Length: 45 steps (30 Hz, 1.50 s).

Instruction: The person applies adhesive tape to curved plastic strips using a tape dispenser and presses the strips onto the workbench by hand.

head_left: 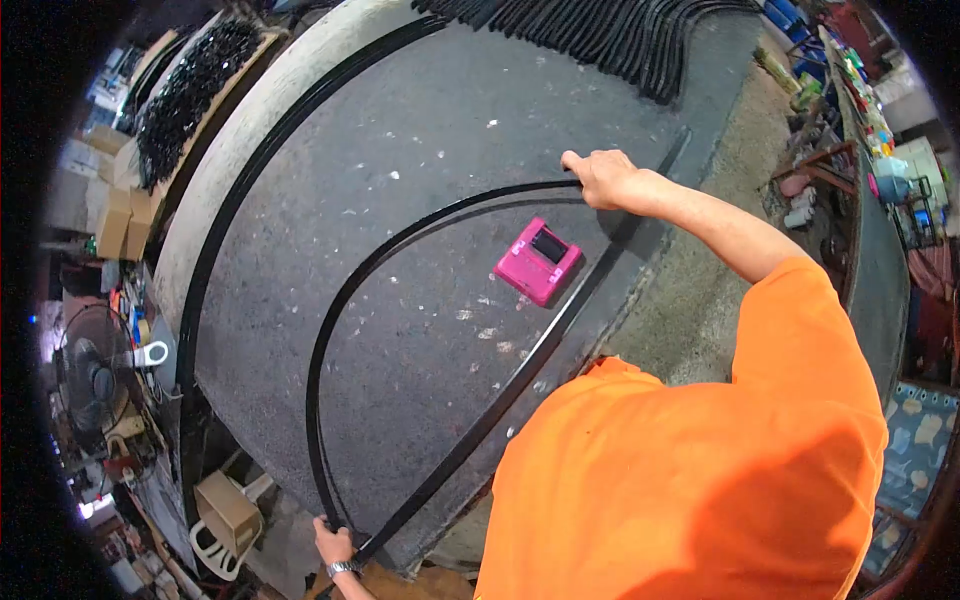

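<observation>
A long, thin black strip [345,290] bows in a wide arc over the dark grey table [300,240]. My left hand [333,542], with a metal watch at its wrist, is closed around the strip's lower end near the table corner. At the far end, my right hand [605,180] grips the strip, its thumb sticking out. A pink device with a black window [540,262] sits on the table inside the arc, apart from both hands. Along the near table edge lies a straight black strip [480,425], close to my left hand.
Many black strips [600,40] lie side by side at the table's far end. Another bundle of black strips [225,215] curves along the left edge. A fan [95,370], a cardboard box on a white chair [228,510] and a heap of black pieces [195,90] stand left of the table.
</observation>
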Each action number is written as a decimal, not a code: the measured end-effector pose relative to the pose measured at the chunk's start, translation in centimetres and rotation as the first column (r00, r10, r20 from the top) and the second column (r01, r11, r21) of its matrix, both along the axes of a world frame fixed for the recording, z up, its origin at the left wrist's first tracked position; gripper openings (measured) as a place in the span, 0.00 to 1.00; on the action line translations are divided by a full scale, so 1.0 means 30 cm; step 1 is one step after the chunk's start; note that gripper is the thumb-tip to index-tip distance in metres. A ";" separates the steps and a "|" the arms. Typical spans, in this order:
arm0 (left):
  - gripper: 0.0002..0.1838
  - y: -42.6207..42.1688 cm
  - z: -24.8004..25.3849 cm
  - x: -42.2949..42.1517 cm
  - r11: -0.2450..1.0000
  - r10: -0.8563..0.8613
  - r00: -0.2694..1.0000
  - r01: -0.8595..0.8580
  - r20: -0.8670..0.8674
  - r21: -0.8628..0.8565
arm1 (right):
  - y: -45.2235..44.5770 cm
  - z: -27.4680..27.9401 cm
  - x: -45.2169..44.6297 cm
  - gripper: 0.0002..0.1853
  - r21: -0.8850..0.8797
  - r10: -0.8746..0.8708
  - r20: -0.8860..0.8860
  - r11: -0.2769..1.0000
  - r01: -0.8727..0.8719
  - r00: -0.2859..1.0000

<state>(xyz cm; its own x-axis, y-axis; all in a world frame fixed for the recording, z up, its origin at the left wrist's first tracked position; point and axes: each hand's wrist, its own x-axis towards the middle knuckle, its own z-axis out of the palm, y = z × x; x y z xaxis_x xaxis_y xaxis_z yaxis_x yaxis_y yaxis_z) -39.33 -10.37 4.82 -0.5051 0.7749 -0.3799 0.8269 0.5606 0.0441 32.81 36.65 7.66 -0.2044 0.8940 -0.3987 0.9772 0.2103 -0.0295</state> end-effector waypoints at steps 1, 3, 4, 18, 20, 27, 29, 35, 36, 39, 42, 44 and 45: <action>0.26 -0.005 0.010 -0.014 0.995 0.098 0.969 -0.100 0.226 -0.002 | -0.035 -0.011 0.019 0.25 -0.020 -0.013 -0.054 1.000 0.012 0.998; 0.23 0.021 0.098 0.078 0.952 0.283 0.731 -0.291 0.621 -0.092 | -0.102 -0.037 0.056 0.24 -0.065 -0.033 -0.162 0.998 0.023 0.986; 0.22 0.045 0.158 0.123 0.915 0.375 0.659 -0.377 0.652 -0.145 | -0.141 -0.039 0.065 0.25 -0.070 -0.053 -0.197 0.997 0.040 0.979; 0.17 -0.009 0.236 0.397 0.814 0.415 0.109 -0.488 0.903 -0.315 | -0.286 -0.039 0.164 0.19 -0.663 -0.559 -0.574 0.746 0.061 0.598; 0.17 -0.017 0.244 0.444 0.798 0.444 0.110 -0.501 0.889 -0.336 | -0.247 -0.027 0.168 0.19 -0.658 -0.525 -0.613 0.753 -0.013 0.591; 0.14 -0.035 0.232 0.613 0.736 0.553 0.113 -0.531 0.826 -0.420 | -0.085 0.026 0.160 0.19 -0.628 -0.390 -0.680 0.748 -0.218 0.621; 0.13 -0.029 0.245 0.670 0.725 0.563 0.140 -0.556 0.814 -0.406 | -0.061 0.040 0.159 0.20 -0.624 -0.362 -0.688 0.737 -0.258 0.629; 0.11 -0.031 0.225 0.801 0.687 0.545 0.096 -0.620 0.833 -0.379 | 0.009 0.027 0.119 0.20 -0.637 -0.373 -0.699 0.712 -0.295 0.610; 0.11 -0.028 0.210 0.811 0.671 0.548 0.074 -0.633 0.833 -0.386 | 0.017 0.026 0.111 0.20 -0.646 -0.394 -0.694 0.710 -0.280 0.602; 0.11 -0.008 0.190 0.846 0.632 0.555 0.055 -0.676 0.830 -0.378 | 0.033 0.042 0.105 0.21 -0.637 -0.429 -0.716 0.723 -0.265 0.550; 0.11 0.000 0.167 0.848 0.608 0.567 0.056 -0.702 0.822 -0.372 | 0.073 0.026 0.113 0.21 -0.593 -0.440 -0.781 0.745 -0.305 0.443; 0.11 0.000 0.155 0.822 0.595 0.583 0.057 -0.709 0.811 -0.377 | 0.098 0.024 0.123 0.21 -0.560 -0.434 -0.814 0.762 -0.325 0.386; 0.11 0.002 0.160 0.813 0.596 0.597 0.081 -0.711 0.798 -0.373 | 0.105 0.029 0.126 0.21 -0.544 -0.424 -0.825 0.773 -0.327 0.373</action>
<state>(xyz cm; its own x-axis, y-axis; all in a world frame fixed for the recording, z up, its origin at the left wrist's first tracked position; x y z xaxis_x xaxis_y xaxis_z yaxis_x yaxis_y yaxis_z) -14.95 -10.30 9.63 -0.3261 0.3647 -0.8721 -0.3620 0.8041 0.4716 36.59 39.81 8.52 -0.7145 0.5889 -0.3778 0.2705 -0.2655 -0.9254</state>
